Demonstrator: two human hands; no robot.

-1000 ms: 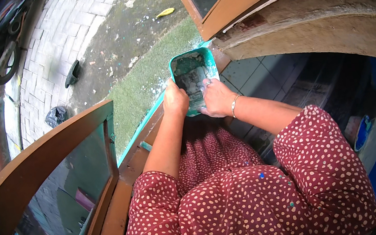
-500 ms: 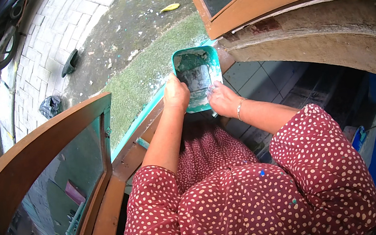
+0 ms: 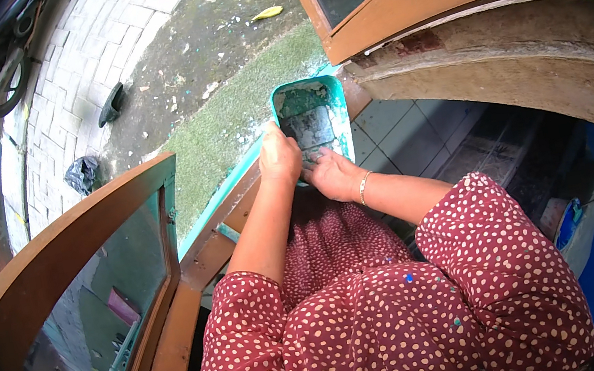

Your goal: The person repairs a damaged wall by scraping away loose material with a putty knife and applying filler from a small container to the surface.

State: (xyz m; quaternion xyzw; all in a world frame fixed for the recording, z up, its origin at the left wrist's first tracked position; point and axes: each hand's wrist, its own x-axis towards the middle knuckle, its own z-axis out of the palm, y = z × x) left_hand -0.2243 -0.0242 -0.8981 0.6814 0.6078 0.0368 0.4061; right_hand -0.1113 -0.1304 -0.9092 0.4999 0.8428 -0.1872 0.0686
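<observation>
An open wooden window shutter [image 3: 84, 248] stands at my left. My left hand [image 3: 279, 159] grips the near left edge of the teal tray [image 3: 311, 118], held over the window sill [image 3: 238, 202]. My right hand [image 3: 332, 174] clasps its near end, fingers closed underneath.
</observation>
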